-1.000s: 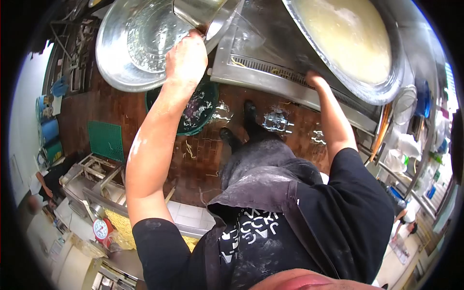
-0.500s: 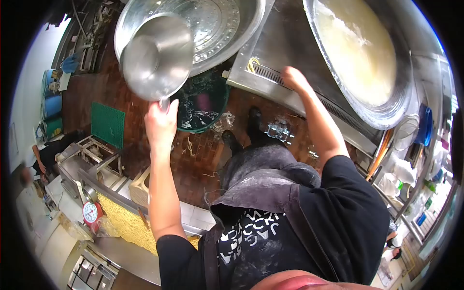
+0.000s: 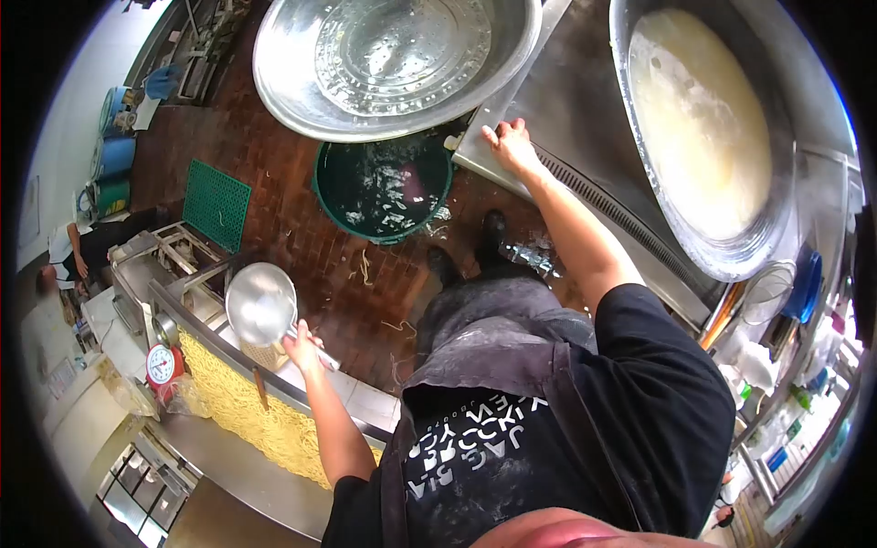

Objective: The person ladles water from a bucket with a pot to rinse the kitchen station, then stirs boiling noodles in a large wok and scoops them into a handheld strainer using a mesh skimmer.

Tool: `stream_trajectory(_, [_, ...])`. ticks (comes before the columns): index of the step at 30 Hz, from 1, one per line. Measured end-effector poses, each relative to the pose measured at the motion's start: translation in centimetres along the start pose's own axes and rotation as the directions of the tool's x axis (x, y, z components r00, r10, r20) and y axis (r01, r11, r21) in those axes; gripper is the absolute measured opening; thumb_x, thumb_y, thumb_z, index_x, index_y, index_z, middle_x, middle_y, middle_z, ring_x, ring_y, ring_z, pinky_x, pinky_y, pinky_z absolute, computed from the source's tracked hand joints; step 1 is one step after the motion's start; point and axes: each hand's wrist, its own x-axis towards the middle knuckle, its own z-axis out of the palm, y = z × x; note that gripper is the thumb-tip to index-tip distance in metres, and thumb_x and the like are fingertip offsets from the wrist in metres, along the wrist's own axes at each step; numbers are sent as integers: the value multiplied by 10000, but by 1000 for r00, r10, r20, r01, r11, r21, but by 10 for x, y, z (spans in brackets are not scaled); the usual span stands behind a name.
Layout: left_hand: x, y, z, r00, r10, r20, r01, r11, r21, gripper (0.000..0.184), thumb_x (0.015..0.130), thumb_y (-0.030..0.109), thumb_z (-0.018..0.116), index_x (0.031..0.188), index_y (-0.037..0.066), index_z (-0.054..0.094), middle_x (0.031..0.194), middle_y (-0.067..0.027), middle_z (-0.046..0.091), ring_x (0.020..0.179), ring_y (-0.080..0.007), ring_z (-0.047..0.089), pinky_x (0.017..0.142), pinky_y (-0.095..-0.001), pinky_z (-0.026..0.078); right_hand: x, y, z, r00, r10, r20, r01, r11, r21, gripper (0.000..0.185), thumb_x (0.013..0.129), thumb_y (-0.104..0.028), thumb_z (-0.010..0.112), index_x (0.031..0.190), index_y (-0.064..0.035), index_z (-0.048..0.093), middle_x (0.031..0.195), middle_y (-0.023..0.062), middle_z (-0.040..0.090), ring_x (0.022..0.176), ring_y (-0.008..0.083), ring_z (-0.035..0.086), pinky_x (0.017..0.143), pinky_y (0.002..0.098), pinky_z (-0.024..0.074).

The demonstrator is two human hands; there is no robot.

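My left hand (image 3: 304, 349) is closed round the handle of a round metal dipper (image 3: 260, 304), held low at the left beside the tray of yellow noodles (image 3: 233, 388). At the left end of the slotted drain in the steel worktop (image 3: 571, 91), my right hand (image 3: 513, 148) has its fingers curled; what they hold, if anything, is hidden. A wide metal basin (image 3: 274, 78) with a perforated inner disc stands ahead. To the right, a large pot (image 3: 630, 110) contains cloudy, pale yellow liquid.
A dark green tub (image 3: 322, 196) with liquid is on the brown floor below the basin. A green grid mat (image 3: 216, 206) and metal frames are at the left, near a red scale (image 3: 161, 365). A wire strainer (image 3: 769, 290) hangs right. Other people are at both edges.
My left hand has brought the dipper from the basin down and back towards the noodle tray. My right hand has moved left along the drain to its end, where loose noodles lay.
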Motion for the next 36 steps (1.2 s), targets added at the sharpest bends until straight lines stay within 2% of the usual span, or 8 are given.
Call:
stream_trajectory(9, [19, -50, -40, 975, -160, -151, 147, 984, -98, 218, 896, 179, 691, 947, 112, 491, 631, -4, 465, 422, -147, 455, 368, -316, 403, -7, 6, 16, 959, -275, -66, 255, 942, -218, 654, 978, -555, 427, 935, 60, 645, 971, 238, 658, 941, 407, 628, 853, 474, 495])
stream_trajectory(16, [95, -52, -44, 987, -160, 22, 162, 973, -166, 207, 883, 217, 720, 930, 110, 549, 611, 5, 505, 408, -149, 480, 369, -305, 410, -15, -1, 4, 895, 63, -442, -60, 998, 21, 431, 938, -409, 536, 754, -39, 660, 760, 194, 674, 717, 414, 637, 707, 485, 499])
stream_trajectory(18, [110, -47, -48, 982, -179, 57, 187, 960, -206, 182, 887, 208, 709, 935, 113, 561, 612, 7, 510, 404, -147, 487, 367, -306, 411, -12, -1, -16, 895, 325, -304, -183, 892, 413, 428, 946, -364, 538, 725, 0, 586, 653, 226, 563, 568, 339, 548, 606, 441, 434])
stream_trajectory(22, [135, -63, -70, 976, -184, 114, 202, 964, -173, 173, 892, 195, 699, 930, 102, 558, 614, 3, 503, 394, -135, 491, 356, -292, 413, -56, -86, -6, 963, -65, -262, 92, 991, 94, 476, 966, -376, 515, 711, 23, 558, 573, 184, 429, 552, 169, 440, 583, 436, 423])
stream_trajectory(26, [142, -84, -93, 972, -202, 122, 219, 964, -153, 181, 887, 169, 698, 886, 85, 538, 624, -6, 500, 387, -136, 489, 340, -280, 400, -155, -257, 56, 961, -89, 264, 22, 969, 248, 330, 923, -294, 632, 789, 5, 669, 612, 132, 616, 593, 218, 605, 635, 425, 512])
stream_trajectory(30, [132, -104, -108, 974, -212, 85, 227, 939, -259, 178, 889, 134, 682, 879, 58, 521, 625, -26, 505, 373, -151, 470, 347, -304, 417, -180, -368, 154, 694, -518, 500, 452, 854, 258, 310, 923, -292, 590, 795, -20, 664, 822, 174, 689, 799, 367, 681, 705, 475, 536])
stream_trajectory(34, [129, -115, -122, 962, -259, 89, 273, 928, -254, 168, 894, 123, 668, 894, 48, 517, 629, -27, 492, 373, -151, 467, 351, -301, 429, -62, -500, 178, 318, -912, 258, 936, 258, -241, 171, 844, -249, 582, 818, -85, 619, 766, 142, 636, 714, 346, 659, 631, 452, 544])
stream_trajectory(36, [137, -130, -123, 964, -234, 126, 259, 933, -249, 172, 895, 123, 665, 915, 42, 514, 625, -20, 479, 373, -148, 466, 348, -297, 430, 55, -553, 166, 701, -713, 26, 705, 687, -176, 345, 914, -380, 556, 881, -54, 665, 855, 158, 664, 816, 368, 664, 698, 469, 545])
